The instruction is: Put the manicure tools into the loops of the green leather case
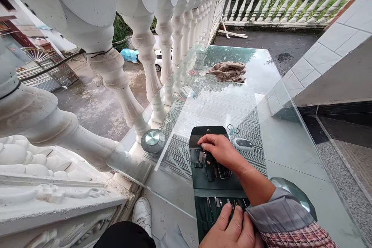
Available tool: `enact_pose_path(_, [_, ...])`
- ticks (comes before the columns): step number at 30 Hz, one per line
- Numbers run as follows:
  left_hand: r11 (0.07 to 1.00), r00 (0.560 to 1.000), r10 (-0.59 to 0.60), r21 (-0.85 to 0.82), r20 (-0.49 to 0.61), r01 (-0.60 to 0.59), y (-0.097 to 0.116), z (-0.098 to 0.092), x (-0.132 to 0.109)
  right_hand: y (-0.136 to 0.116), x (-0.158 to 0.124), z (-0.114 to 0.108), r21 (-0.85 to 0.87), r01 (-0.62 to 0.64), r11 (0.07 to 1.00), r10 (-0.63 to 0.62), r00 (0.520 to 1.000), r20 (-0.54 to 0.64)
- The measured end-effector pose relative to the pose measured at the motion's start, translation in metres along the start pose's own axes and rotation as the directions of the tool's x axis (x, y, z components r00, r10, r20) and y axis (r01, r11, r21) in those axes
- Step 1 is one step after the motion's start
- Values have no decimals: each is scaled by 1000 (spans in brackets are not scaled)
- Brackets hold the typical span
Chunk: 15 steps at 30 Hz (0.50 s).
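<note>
One glass table [255,62], one open case [215,192] — two hands [221,150] over it

1. Right in the scene, a sleeve [300,236] of coarse checked weave, mixing reddish pink, dark and whitish threads
2. At its end, a broad plain grey cuff [281,211], smooth, loose and lightly creased
3. Near and left, a white shoe [142,215] with a rounded toe
4. Beside it, plain black clothing [124,236] with a rounded outline
5. Next to that, pale grey cloth [173,238], softly folded
6. Bare fingers [236,221] with short nails
</note>
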<state>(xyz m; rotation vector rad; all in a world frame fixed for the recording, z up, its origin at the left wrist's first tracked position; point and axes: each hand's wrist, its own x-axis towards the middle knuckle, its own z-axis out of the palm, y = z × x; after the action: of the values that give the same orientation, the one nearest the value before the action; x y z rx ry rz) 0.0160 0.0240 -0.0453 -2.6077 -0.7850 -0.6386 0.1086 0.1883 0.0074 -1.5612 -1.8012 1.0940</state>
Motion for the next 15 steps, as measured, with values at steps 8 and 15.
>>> enact_pose_path(8, [1000, 1000, -14, -10, -11, 14, 0, -2, 1, 0, 4, 1, 95, -87, 992, 89, 996, -18])
enact_pose_path(15, [998, 998, -45, -35, -52, 43, 0, -1, 2, 0, 4, 3, 45, -76, 996, 78, 996, -44])
